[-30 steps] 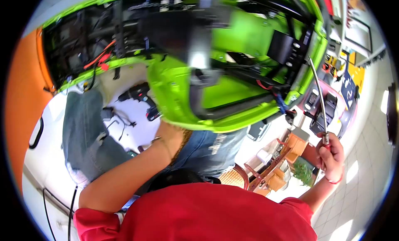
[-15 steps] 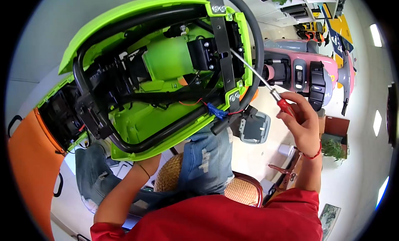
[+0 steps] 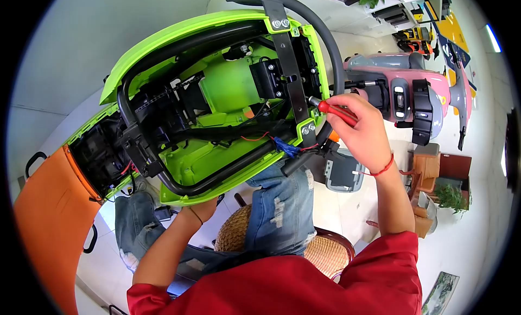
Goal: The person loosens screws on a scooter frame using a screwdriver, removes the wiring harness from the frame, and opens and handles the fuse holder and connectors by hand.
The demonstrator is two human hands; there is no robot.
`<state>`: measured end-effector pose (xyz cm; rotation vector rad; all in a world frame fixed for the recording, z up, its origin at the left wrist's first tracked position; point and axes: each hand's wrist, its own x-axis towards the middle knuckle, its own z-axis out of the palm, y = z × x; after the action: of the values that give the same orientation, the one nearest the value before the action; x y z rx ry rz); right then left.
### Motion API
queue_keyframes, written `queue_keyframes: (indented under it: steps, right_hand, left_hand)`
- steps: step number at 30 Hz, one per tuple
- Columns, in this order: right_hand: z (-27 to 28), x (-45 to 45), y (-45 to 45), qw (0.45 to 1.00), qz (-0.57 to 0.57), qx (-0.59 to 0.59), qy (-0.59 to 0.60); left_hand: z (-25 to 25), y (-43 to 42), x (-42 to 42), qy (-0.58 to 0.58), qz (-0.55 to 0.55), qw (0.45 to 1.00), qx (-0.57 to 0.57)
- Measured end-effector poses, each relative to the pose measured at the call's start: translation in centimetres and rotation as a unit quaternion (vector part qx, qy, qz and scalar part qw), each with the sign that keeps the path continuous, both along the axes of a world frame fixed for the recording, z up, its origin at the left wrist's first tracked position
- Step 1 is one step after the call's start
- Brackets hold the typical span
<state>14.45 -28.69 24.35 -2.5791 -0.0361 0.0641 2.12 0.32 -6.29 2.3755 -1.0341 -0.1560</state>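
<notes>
A lime-green plastic body [image 3: 228,90] with a black tubular frame [image 3: 126,98] lies in front of me, its inside facing up. Black parts and wires fill it, and a blue-wrapped wire joint [image 3: 286,147] sits near its right end. My right hand [image 3: 362,131] is closed around the red handle of a screwdriver [image 3: 343,114] beside the black flat crossbar [image 3: 292,81]. Its metal shaft points left toward the bar; where the tip rests I cannot tell. My left hand [image 3: 205,209] is at the body's lower edge, its fingers hidden under the shell.
An orange panel [image 3: 49,223] adjoins the body on the left. To the right stands a pink and grey scooter [image 3: 429,92]. A grey plastic box-like part [image 3: 344,171] lies below the body, and a woven seat [image 3: 325,255] is near my legs. Shelves [image 3: 415,11] stand behind.
My right hand has moved left and up to the green body with the screwdriver, and much less of its shaft shows. The body appears slightly shifted in view. My left hand stays under the edge.
</notes>
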Motion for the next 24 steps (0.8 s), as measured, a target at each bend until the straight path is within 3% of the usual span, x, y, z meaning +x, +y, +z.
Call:
queue_keyframes:
  steps: [3,6,9,11,12,16,20,24]
  right_hand:
    - [1.2,-1.1,0.6,0.999,0.028,-0.017,-0.031]
    - [1.4,-3.2,1.0,0.998,-0.028,0.062,-0.005]
    - [0.5,-3.3,1.3,0.991,-0.07,0.114,0.017]
    - [0.1,-3.1,1.4,0.991,-0.071,0.112,-0.015]
    - [0.2,-3.2,1.3,0.982,-0.103,0.156,-0.001]
    - [3.5,-3.0,1.7,0.978,-0.128,0.154,-0.056]
    - [5.6,-2.8,2.5,0.989,-0.119,0.05,-0.076]
    - [6.1,-3.6,4.8,0.986,-0.039,-0.123,-0.109]
  left_hand:
    - [-0.1,0.1,0.1,-0.011,0.004,1.0,-0.014]
    - [0.6,0.1,0.1,0.008,0.003,1.0,0.007]
    - [1.5,0.1,0.2,-0.058,-0.006,0.998,0.031]
    - [2.2,-0.1,0.2,0.011,-0.01,0.998,0.057]
    - [2.2,-0.1,0.3,0.011,-0.011,0.998,0.057]
    - [1.8,0.0,0.5,0.008,0.006,0.999,0.04]
    - [1.7,0.0,0.4,-0.024,0.021,0.999,0.031]
    - [1.5,-0.1,0.5,-0.013,0.03,0.999,0.008]
